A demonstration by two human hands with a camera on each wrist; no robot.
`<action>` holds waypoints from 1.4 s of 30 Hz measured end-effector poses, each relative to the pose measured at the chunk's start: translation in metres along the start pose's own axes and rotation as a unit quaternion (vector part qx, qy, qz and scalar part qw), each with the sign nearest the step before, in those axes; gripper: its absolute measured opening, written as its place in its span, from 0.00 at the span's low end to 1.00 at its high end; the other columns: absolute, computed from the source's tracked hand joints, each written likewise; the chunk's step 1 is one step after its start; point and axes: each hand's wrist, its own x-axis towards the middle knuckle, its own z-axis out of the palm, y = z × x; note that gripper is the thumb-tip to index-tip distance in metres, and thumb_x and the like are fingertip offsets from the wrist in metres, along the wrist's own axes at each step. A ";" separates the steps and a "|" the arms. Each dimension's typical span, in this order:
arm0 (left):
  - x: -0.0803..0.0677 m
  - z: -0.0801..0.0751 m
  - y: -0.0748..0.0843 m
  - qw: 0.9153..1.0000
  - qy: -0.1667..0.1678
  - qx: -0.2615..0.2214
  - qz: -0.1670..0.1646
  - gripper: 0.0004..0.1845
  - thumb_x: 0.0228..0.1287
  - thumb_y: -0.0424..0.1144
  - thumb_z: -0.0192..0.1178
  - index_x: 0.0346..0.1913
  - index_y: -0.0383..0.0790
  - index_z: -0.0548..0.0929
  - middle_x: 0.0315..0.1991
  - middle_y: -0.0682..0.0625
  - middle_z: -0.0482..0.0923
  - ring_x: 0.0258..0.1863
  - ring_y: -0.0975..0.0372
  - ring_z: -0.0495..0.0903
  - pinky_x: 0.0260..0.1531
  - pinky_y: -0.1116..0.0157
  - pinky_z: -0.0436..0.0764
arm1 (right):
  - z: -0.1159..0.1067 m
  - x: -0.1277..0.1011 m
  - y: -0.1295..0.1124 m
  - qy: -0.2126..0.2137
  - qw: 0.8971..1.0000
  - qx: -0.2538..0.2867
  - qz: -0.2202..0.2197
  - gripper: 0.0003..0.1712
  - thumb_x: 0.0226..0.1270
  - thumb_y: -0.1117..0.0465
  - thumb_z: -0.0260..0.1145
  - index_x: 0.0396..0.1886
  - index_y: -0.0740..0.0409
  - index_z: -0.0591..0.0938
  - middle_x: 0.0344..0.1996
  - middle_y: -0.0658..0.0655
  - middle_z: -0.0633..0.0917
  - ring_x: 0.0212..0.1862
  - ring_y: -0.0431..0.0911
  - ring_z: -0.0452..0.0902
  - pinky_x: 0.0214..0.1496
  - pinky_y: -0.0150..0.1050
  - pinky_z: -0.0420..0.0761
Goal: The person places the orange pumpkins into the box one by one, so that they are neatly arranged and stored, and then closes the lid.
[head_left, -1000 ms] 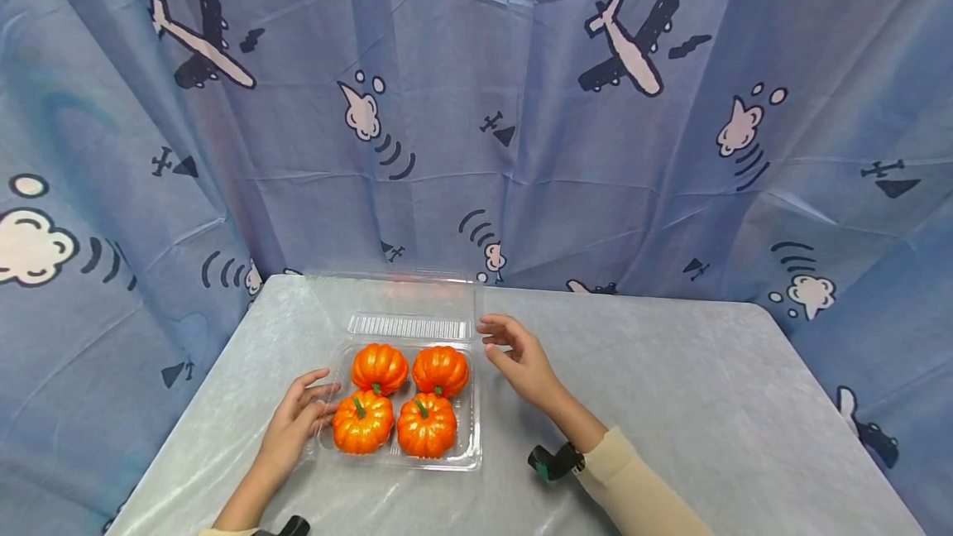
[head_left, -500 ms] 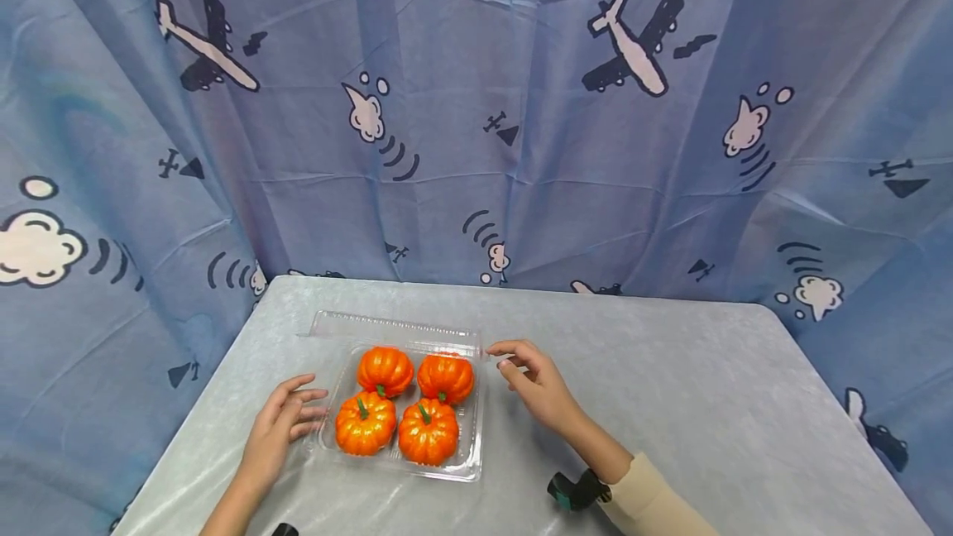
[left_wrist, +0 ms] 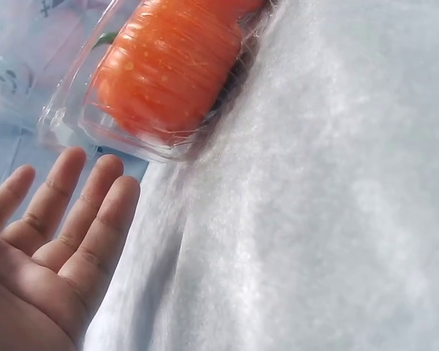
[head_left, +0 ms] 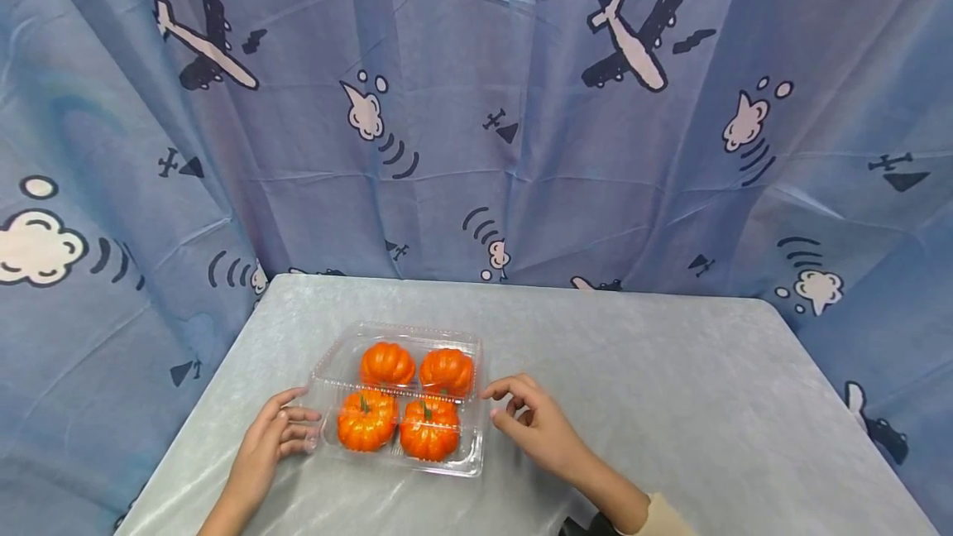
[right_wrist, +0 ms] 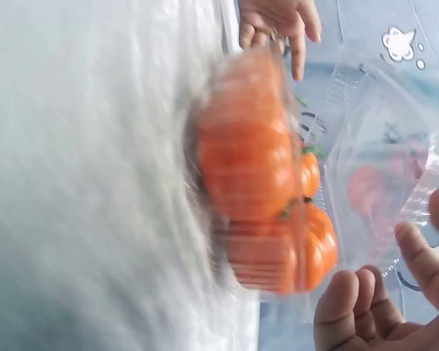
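Note:
A clear plastic clamshell box (head_left: 476, 457) stands on the table with several orange pumpkins (head_left: 366, 420) inside, each with a green stem. Its hinged clear lid (head_left: 335, 354) is tilted over the pumpkins, its front edge raised above the base. My left hand (head_left: 264, 445) is beside the left side of the box, fingers extended; in the left wrist view, the fingers (left_wrist: 106, 219) are spread near the box corner. At the right end of the lid's front edge is my right hand (head_left: 532, 428), with index finger and thumb bent at the lid rim (right_wrist: 428, 172).
The table (head_left: 670, 395) has a pale grey cloth and reaches well to the right of the box. Behind it hangs a blue curtain (head_left: 447, 147) printed with airplanes and clouds.
The lid has swung from upright at the back forward and down over the pumpkins. My right hand has moved toward me along with it, and the left hand slightly left and nearer.

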 end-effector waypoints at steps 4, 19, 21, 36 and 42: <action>0.000 0.000 0.000 1.000 -0.004 -0.001 0.005 0.20 0.79 0.36 0.32 0.63 0.26 0.63 0.39 0.56 0.82 0.33 0.63 0.84 0.31 0.65 0.85 | 0.007 -0.009 0.006 -0.003 1.000 -0.006 -0.010 0.10 0.65 0.63 0.65 0.46 0.51 0.81 0.39 0.56 0.77 0.33 0.37 0.70 0.34 0.31 0.77; -0.005 0.009 -0.006 0.998 -0.043 0.037 -0.039 0.20 0.75 0.34 0.47 0.66 0.33 0.63 0.35 0.46 0.77 0.34 0.63 0.81 0.32 0.61 0.85 | 0.032 -0.029 0.011 -0.082 0.984 0.134 0.082 0.16 0.63 0.66 0.64 0.48 0.62 0.70 0.26 0.64 0.79 0.19 0.33 0.69 0.18 0.28 0.73; -0.006 0.010 -0.007 0.998 -0.048 0.023 -0.039 0.20 0.75 0.33 0.47 0.66 0.32 0.62 0.32 0.49 0.77 0.32 0.64 0.80 0.32 0.61 0.85 | 0.035 -0.030 0.011 -0.086 0.982 0.153 0.073 0.16 0.63 0.68 0.62 0.48 0.64 0.68 0.21 0.69 0.78 0.17 0.32 0.67 0.17 0.26 0.70; -0.006 0.011 -0.007 0.994 -0.099 -0.041 0.020 0.19 0.74 0.26 0.44 0.64 0.33 0.59 0.26 0.58 0.74 0.26 0.69 0.79 0.28 0.67 0.83 | 0.046 -0.029 0.015 -0.074 0.965 0.221 0.118 0.19 0.61 0.72 0.60 0.47 0.68 0.61 0.18 0.55 0.77 0.16 0.33 0.66 0.19 0.24 0.69; -0.006 0.013 -0.010 0.994 -0.091 -0.054 0.032 0.20 0.72 0.24 0.44 0.64 0.35 0.61 0.26 0.59 0.75 0.25 0.71 0.77 0.26 0.69 0.81 | 0.053 -0.033 0.016 -0.046 0.958 0.261 0.114 0.22 0.56 0.76 0.60 0.47 0.72 0.60 0.16 0.48 0.74 0.17 0.33 0.66 0.22 0.24 0.67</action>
